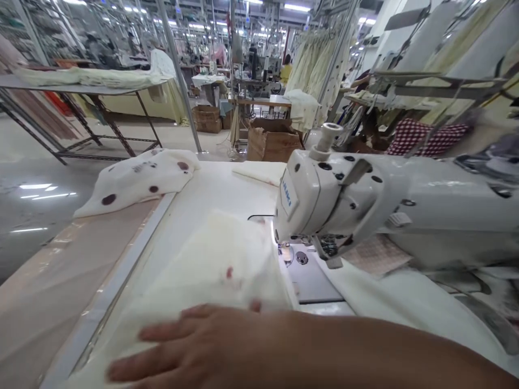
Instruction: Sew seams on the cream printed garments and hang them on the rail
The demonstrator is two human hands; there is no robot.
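Note:
My right hand (194, 346) reaches in from the right across the front of the sewing table, forearm over the cloth. It is palm down, its fingers apart and pointing left, on or just above a pale cream cloth (190, 265). The near part of the hand is cut off by the frame's lower edge. A small red mark shows on the cloth, which is blurred and lies left of the needle area. Beyond it stands a white sewing machine (308, 189) with a lit metal needle plate (316, 278). My left hand is not in view.
A white cloth with dark spots (141, 181) lies at the table's far left corner. Pinkish sheeting (81, 281) covers the left side. Behind the table are a cardboard box (271, 141), a metal-legged table (85, 89) with folded cloth, and hanging cream garments (312, 62).

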